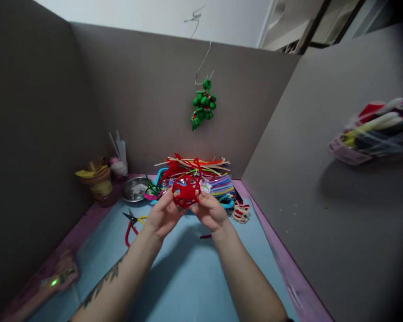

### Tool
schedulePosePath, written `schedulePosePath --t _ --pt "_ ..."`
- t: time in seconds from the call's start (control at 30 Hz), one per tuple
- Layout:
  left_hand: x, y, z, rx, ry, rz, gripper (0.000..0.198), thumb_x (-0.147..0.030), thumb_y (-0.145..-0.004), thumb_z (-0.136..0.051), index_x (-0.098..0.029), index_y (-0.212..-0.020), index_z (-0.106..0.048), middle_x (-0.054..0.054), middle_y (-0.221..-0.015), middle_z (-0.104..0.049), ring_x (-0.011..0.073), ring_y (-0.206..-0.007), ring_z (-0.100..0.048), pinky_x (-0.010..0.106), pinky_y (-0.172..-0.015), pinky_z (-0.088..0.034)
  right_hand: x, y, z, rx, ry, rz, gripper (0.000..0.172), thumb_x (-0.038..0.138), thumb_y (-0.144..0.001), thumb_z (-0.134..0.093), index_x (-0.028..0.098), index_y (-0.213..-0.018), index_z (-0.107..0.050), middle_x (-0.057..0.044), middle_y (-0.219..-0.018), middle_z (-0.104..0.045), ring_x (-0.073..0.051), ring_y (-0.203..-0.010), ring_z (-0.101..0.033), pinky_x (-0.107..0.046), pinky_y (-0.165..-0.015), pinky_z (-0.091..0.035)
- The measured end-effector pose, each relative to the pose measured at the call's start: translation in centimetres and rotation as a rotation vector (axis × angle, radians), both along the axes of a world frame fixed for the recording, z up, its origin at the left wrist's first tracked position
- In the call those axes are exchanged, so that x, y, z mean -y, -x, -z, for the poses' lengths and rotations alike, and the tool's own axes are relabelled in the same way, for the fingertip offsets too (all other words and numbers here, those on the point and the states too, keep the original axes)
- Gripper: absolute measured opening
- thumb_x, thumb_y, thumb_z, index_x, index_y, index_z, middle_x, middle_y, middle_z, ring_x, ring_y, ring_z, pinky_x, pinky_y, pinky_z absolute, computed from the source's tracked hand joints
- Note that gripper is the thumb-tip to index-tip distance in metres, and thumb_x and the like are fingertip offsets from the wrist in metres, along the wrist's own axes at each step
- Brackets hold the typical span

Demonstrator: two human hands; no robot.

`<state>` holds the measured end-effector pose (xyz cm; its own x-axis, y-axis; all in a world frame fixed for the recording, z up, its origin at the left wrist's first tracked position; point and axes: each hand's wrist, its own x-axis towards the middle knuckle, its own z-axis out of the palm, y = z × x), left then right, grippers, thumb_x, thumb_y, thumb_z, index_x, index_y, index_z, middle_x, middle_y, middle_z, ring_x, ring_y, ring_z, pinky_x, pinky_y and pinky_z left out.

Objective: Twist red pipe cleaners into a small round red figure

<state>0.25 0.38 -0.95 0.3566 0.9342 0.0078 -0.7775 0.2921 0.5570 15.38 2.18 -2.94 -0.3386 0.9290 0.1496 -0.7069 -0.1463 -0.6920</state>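
Observation:
Both of my hands hold up a round red pipe-cleaner ornament (187,191), raised over the blue mat. A star-like shape fills its ring, and a loop of red stem rises from the top right. My left hand (164,213) pinches the ring's left edge; my right hand (208,211) grips the lower right edge. Parts of the fingers are hidden behind the ornament. Beyond it stands a blue tray (160,175) heaped with red, cream and striped pipe cleaners (222,184). A short red piece (206,236) lies on the mat near my right wrist.
Scissors (131,226) with red and yellow handles lie left, near a metal bowl (134,189) and a pot (99,184). A glue gun (58,279) with a green light rests front left. A cream-and-red figure (241,212) lies right. A green ornament (204,105) hangs on the grey back panel.

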Motion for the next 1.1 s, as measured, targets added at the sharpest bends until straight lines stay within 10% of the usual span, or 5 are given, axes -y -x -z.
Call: schedulePosePath --t 0.33,0.53,0.8,1.1 --pt "-0.1 -0.6 0.3 -0.047 0.035 -0.06 0.03 -0.027 -0.073 -0.076 -0.018 -0.099 -0.063 0.005 -0.096 -0.07 0.0191 -0.088 -0.065 0.034 -0.081 -0.05 0.8 0.7 -0.5 0.114 -0.114 0.01 0.046 0.044 -0.058 -0.087 0.019 -0.094 -0.072 -0.007 -0.097 -0.075 -0.025 -0.102 -0.066 -0.039 -0.097 -0.046" --pt "-0.3 -0.6 0.3 -0.355 -0.049 -0.625 0.041 -0.032 -0.066 -0.081 -0.02 -0.097 -0.058 -0.002 -0.089 -0.064 0.0089 -0.079 -0.059 0.02 -0.069 -0.043 0.5 0.8 -0.5 0.118 -0.067 0.254 0.039 0.039 -0.055 -0.089 0.023 -0.087 -0.074 -0.003 -0.094 -0.076 -0.023 -0.095 -0.067 -0.041 -0.1 -0.044" --pt "0.6 -0.5 -0.9 -0.539 -0.164 -0.394 0.067 -0.033 -0.06 -0.084 -0.016 -0.116 -0.051 -0.003 -0.07 -0.064 0.0075 -0.059 -0.053 0.018 -0.053 -0.035 0.7 0.8 -0.4 0.296 -0.079 0.157 0.031 0.037 -0.061 -0.085 0.021 -0.086 -0.075 -0.002 -0.088 -0.076 -0.02 -0.087 -0.067 -0.037 -0.092 -0.048" --pt "0.1 -0.2 -1.1 -0.345 0.103 -0.318 0.068 -0.028 -0.051 -0.089 -0.016 -0.109 -0.055 -0.011 -0.053 -0.049 0.0008 -0.038 -0.03 0.013 -0.036 -0.018 0.8 1.0 -0.1 0.357 -0.095 0.147 0.038 0.044 -0.055 -0.087 0.021 -0.082 -0.073 -0.002 -0.087 -0.074 -0.019 -0.084 -0.065 -0.033 -0.085 -0.048"
